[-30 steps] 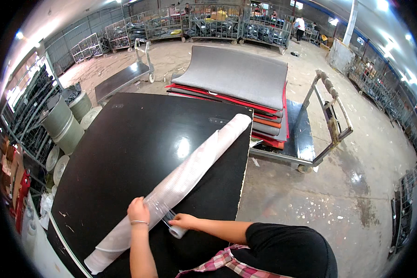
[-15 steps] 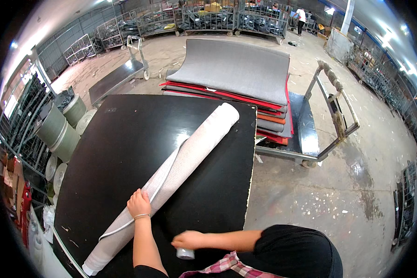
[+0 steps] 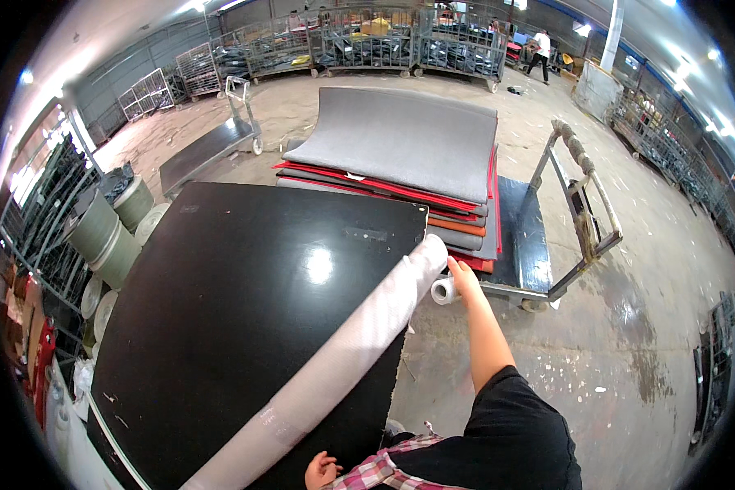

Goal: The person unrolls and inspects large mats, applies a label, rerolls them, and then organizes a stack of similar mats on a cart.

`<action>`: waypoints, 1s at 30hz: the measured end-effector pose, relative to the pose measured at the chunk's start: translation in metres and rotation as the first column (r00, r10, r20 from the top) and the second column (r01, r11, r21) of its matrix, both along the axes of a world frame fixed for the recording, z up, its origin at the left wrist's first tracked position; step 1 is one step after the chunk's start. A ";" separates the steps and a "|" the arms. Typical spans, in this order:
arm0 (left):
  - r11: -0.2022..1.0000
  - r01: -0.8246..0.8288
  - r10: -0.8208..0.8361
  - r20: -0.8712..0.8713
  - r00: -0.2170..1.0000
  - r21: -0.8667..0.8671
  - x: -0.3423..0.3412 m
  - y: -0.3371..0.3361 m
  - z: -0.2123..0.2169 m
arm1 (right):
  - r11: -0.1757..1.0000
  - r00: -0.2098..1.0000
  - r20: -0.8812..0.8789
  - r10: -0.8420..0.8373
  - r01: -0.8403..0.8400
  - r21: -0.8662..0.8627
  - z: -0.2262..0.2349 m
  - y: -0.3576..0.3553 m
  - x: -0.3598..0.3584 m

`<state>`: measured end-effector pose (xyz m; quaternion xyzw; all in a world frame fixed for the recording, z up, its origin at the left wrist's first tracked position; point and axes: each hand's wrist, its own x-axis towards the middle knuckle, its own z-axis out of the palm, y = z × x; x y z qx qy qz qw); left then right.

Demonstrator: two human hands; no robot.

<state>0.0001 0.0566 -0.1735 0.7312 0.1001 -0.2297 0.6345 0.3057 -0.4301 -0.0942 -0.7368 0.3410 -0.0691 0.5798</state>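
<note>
Wrapped roll [image 3: 335, 359]: now lying diagonally across the black tabletop [image 3: 220, 310]
Right hand [image 3: 463, 278]: having left the near end, now gripping a tape roll [image 3: 443, 290] at the far end
Left hand [image 3: 322, 471]: now off the roll, fingers loosely curled, holding nothing

The roll [image 3: 335, 359] blocks the table's [image 3: 220, 294] right edge; its black top lies open leftward, the mat stack [image 3: 400, 155] crowding the far corner.

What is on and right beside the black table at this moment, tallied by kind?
Long wrapped rolls on the black table: 1
Small white tape rolls at the right hand: 1
Flat carts: 2, one loaded, one bare
Mat stacks on the loaded cart: 1
Left hand, open, near the roll's near end
Total: 5 things
</note>
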 end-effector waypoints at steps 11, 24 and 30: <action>0.720 -0.476 0.157 -0.548 0.821 -0.506 0.006 0.001 0.007 | 0.907 0.987 0.073 0.141 -0.158 0.389 -0.004 -0.017 0.030; 0.736 -0.596 0.361 -0.558 0.747 -0.321 0.012 -0.032 0.032 | 0.949 0.951 0.251 0.181 -0.236 0.208 0.045 -0.057 -0.033; 0.325 -0.599 0.431 -0.449 0.783 -0.732 -0.001 -0.037 0.061 | 0.914 0.842 0.539 0.013 -0.228 0.334 0.021 -0.070 -0.123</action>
